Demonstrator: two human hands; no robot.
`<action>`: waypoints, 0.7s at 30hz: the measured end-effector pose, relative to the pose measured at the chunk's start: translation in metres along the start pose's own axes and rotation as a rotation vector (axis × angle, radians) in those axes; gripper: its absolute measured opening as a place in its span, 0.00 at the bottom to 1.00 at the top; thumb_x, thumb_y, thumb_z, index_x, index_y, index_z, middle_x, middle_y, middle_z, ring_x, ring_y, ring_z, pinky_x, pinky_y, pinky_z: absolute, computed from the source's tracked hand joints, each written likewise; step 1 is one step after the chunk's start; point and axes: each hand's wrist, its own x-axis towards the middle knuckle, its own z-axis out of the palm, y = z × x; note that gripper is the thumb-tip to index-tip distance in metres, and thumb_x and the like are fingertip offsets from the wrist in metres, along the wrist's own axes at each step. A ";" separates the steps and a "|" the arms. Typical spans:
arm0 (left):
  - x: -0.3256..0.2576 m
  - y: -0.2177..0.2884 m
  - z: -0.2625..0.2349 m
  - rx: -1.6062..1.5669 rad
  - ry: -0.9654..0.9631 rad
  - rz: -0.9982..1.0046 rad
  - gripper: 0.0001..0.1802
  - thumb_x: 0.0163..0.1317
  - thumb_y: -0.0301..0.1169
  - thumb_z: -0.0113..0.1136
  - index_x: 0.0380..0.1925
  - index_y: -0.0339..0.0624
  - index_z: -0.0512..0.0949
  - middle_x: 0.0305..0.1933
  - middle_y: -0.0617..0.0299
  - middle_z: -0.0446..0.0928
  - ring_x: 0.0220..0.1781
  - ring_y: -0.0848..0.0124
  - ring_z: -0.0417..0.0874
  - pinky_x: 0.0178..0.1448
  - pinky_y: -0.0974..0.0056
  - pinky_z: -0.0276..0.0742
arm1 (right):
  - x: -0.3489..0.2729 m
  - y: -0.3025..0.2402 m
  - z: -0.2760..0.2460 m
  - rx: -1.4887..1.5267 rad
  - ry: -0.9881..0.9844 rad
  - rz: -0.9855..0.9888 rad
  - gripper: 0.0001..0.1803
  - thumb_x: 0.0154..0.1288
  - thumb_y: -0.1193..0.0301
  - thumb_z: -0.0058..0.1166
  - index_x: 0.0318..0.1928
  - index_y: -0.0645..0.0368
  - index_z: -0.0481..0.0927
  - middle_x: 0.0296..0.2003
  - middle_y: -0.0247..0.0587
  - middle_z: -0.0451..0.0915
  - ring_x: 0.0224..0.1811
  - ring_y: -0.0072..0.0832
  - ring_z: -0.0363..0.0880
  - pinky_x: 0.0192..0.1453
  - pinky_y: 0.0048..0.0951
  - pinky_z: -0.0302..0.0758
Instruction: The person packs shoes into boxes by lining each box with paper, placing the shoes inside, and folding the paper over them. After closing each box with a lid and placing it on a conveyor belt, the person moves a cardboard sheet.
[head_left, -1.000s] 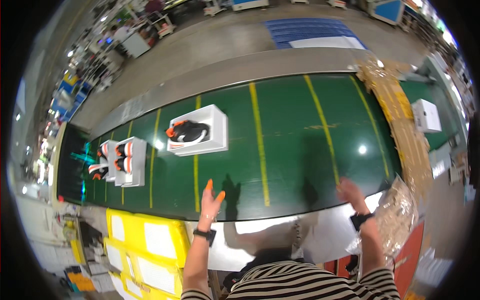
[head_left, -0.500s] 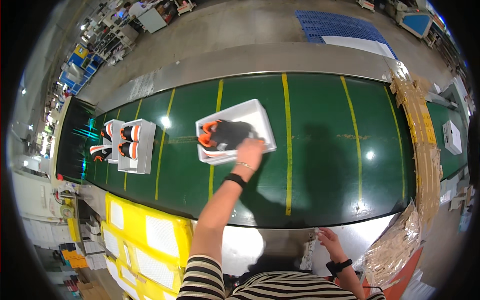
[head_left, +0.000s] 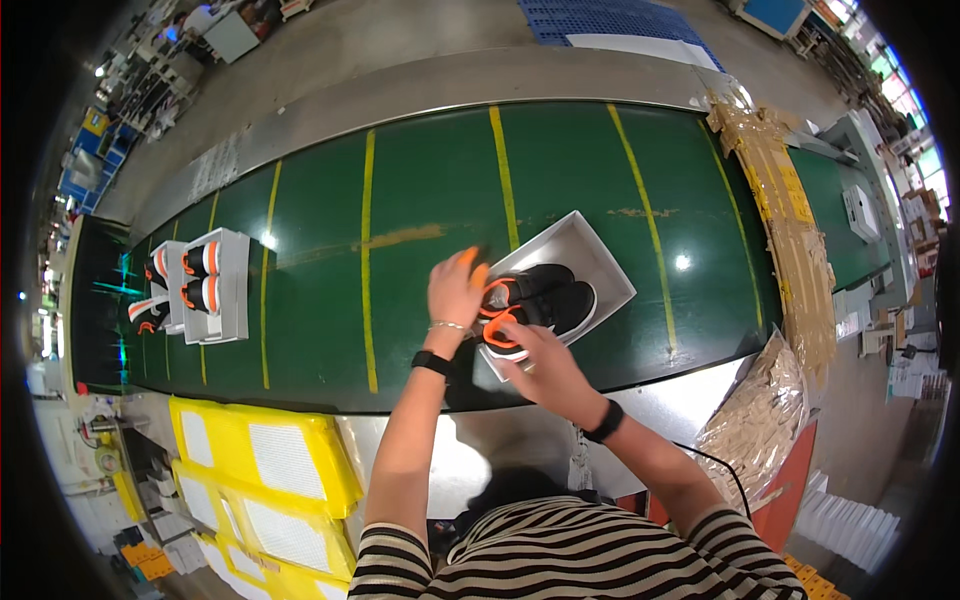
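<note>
A pair of black shoes [head_left: 548, 298] with white soles and orange collar linings lies in an open white box [head_left: 612, 262], toes toward the right. The box sits askew on a green conveyor belt [head_left: 420, 340]. My left hand [head_left: 455, 290] is beside the heels at the box's left end, fingers stretched out, with orange coverings on some fingertips. From the near side, my right hand [head_left: 552, 372] grips the heel of the nearer shoe, thumb low and fingers at the collar. The left thumb is not clear to see.
Two more white boxes with black, orange and white shoes, one box [head_left: 235, 285] in front, stand at the belt's left. Yellow-wrapped packages [head_left: 270, 460] lie at the near left. A taped cardboard strip [head_left: 790, 230] crosses the belt's right end, a plastic-covered bundle [head_left: 755, 410] below it.
The box with the shoes has moved right along the belt and turned more askew. My left hand has left its right end for the heels. My right hand has come in onto a shoe.
</note>
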 end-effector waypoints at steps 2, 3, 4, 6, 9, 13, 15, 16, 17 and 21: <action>-0.031 -0.037 0.013 -0.029 -0.377 -0.228 0.21 0.67 0.41 0.53 0.56 0.43 0.75 0.57 0.48 0.77 0.58 0.48 0.74 0.61 0.52 0.70 | 0.021 0.002 0.018 -0.065 -0.094 -0.034 0.37 0.56 0.67 0.64 0.63 0.69 0.64 0.45 0.57 0.76 0.47 0.51 0.75 0.53 0.42 0.72; -0.045 -0.044 0.018 -0.408 -0.343 -0.292 0.20 0.66 0.40 0.55 0.55 0.44 0.76 0.54 0.46 0.78 0.55 0.49 0.78 0.57 0.55 0.74 | 0.027 0.003 0.024 -0.111 -0.148 0.056 0.40 0.55 0.67 0.64 0.65 0.68 0.61 0.45 0.59 0.76 0.48 0.52 0.75 0.54 0.44 0.72; -0.059 -0.051 0.028 -0.514 -0.300 -0.331 0.17 0.66 0.37 0.56 0.52 0.44 0.77 0.48 0.46 0.80 0.48 0.52 0.82 0.51 0.59 0.76 | 0.026 0.020 0.043 -0.213 -0.067 0.018 0.40 0.54 0.68 0.63 0.64 0.67 0.59 0.45 0.61 0.75 0.47 0.53 0.76 0.52 0.46 0.74; -0.067 -0.034 0.026 -0.402 -0.378 -0.383 0.12 0.65 0.34 0.56 0.44 0.41 0.79 0.37 0.49 0.82 0.39 0.60 0.83 0.45 0.60 0.77 | 0.020 0.042 0.058 -0.283 -0.213 0.250 0.32 0.53 0.73 0.55 0.58 0.70 0.60 0.47 0.66 0.73 0.37 0.58 0.80 0.40 0.50 0.79; -0.091 -0.029 0.034 -0.441 -0.467 -0.336 0.10 0.62 0.26 0.54 0.43 0.38 0.78 0.38 0.48 0.80 0.40 0.57 0.81 0.47 0.59 0.76 | -0.021 0.096 0.096 -0.332 -0.182 0.395 0.30 0.52 0.74 0.48 0.56 0.76 0.61 0.48 0.75 0.71 0.35 0.58 0.83 0.34 0.47 0.80; -0.115 -0.046 0.052 -0.501 -0.350 -0.316 0.19 0.59 0.22 0.49 0.51 0.32 0.75 0.46 0.53 0.79 0.44 0.65 0.80 0.49 0.62 0.76 | -0.037 0.089 0.098 -0.137 -0.169 0.473 0.26 0.51 0.79 0.53 0.55 0.68 0.69 0.51 0.60 0.73 0.52 0.52 0.78 0.52 0.47 0.77; -0.112 -0.041 0.053 -0.480 -0.539 -0.427 0.18 0.59 0.21 0.49 0.51 0.32 0.75 0.43 0.55 0.79 0.40 0.67 0.81 0.44 0.64 0.77 | -0.038 0.099 0.077 -0.080 -0.128 0.330 0.23 0.53 0.75 0.56 0.51 0.67 0.73 0.47 0.58 0.76 0.56 0.52 0.75 0.55 0.46 0.74; -0.114 -0.044 0.050 -0.427 -0.688 -0.590 0.18 0.59 0.21 0.48 0.50 0.33 0.75 0.41 0.57 0.80 0.36 0.69 0.81 0.38 0.65 0.78 | -0.035 0.096 0.061 -0.013 -0.127 0.228 0.21 0.54 0.73 0.58 0.50 0.67 0.74 0.46 0.59 0.77 0.56 0.52 0.75 0.55 0.46 0.73; -0.111 -0.021 0.056 -0.576 -0.653 -0.571 0.17 0.59 0.20 0.47 0.47 0.33 0.76 0.37 0.59 0.79 0.33 0.71 0.81 0.34 0.66 0.77 | -0.035 0.114 0.041 -0.038 -0.120 0.184 0.21 0.54 0.69 0.62 0.46 0.67 0.76 0.46 0.59 0.77 0.53 0.52 0.76 0.53 0.44 0.74; -0.125 -0.015 0.025 -0.587 -0.428 -0.435 0.15 0.56 0.21 0.49 0.42 0.32 0.81 0.26 0.62 0.77 0.25 0.70 0.77 0.25 0.67 0.70 | -0.032 0.051 -0.058 0.216 -0.100 0.190 0.28 0.44 0.81 0.55 0.52 0.62 0.73 0.45 0.55 0.79 0.47 0.48 0.80 0.52 0.39 0.75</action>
